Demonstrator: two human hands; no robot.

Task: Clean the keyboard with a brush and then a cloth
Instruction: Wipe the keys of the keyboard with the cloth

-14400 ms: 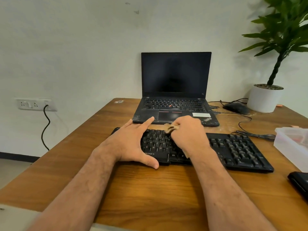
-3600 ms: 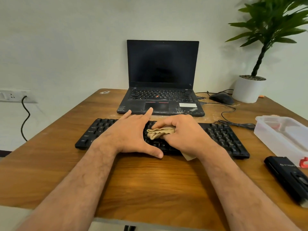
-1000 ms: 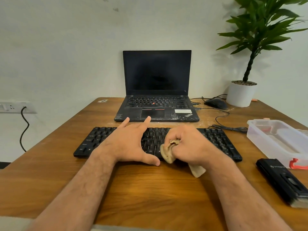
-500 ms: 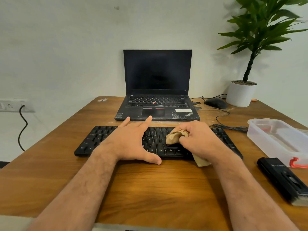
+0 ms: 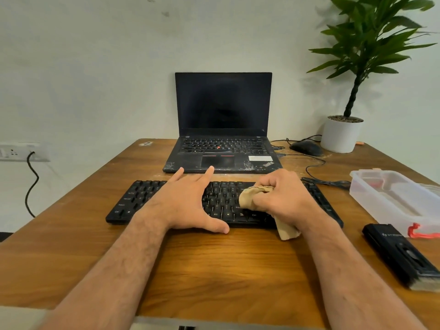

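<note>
The keyboard (image 5: pixel 133 201) is laid across the middle of the table (image 5: pixel 214 270), with the laptop (image 5: pixel 222 129) set just behind it. The left hand (image 5: pixel 183 206) is rested on the keyboard's middle part, and the right hand (image 5: pixel 283 198), with the cloth (image 5: pixel 247 197) held in it, is placed on the right part. A mouse (image 5: pixel 306 148) and a potted plant (image 5: pixel 341 133) are found behind and to the right. A plastic box (image 5: pixel 392 198) is placed right of the keyboard, and a case (image 5: pixel 402 256) in front of that box.

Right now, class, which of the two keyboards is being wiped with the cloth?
The separate black keyboard nearest the person: the right hand rubs the cloth on it while the left hand steadies it. The laptop behind is untouched.
</note>
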